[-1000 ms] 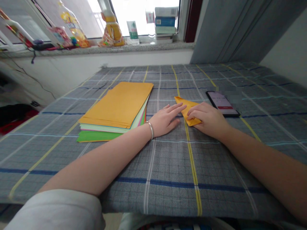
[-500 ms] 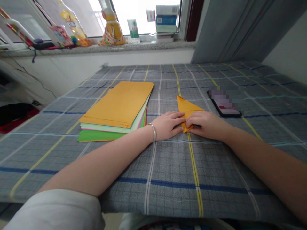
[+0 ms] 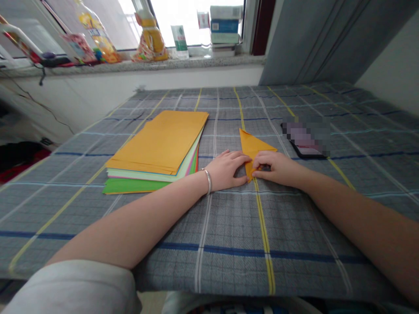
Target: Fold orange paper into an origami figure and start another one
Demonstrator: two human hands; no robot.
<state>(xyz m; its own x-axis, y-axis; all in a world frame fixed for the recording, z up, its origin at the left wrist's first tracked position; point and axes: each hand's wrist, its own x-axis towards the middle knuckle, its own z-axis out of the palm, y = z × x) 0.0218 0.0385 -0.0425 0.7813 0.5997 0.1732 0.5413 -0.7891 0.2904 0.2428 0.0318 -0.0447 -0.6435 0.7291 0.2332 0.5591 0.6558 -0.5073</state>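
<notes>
A small piece of folded orange paper (image 3: 254,143) lies on the plaid cloth, its upper part showing a pointed, triangular shape. My left hand (image 3: 226,170), with a silver bracelet (image 3: 208,180) at the wrist, holds the left side of the paper, fingertips on top and thumb near the lower tip. From the right, my right hand (image 3: 278,169) pinches the lower part between thumb and curled fingers. Its fingertips nearly meet those of my left hand. The fingers hide part of the lower fold.
A stack of coloured paper (image 3: 163,139), orange on top, lies left of my hands. To the right rests a phone (image 3: 304,141), its screen blurred. The plaid cloth (image 3: 229,222) covers the table. Bottles and boxes (image 3: 224,26) line the windowsill (image 3: 193,63) behind.
My right thumb and fingers have shifted slightly at the paper's lower end, and the lower flap now shows less. My left hand stays on the paper. The whole view has moved a little.
</notes>
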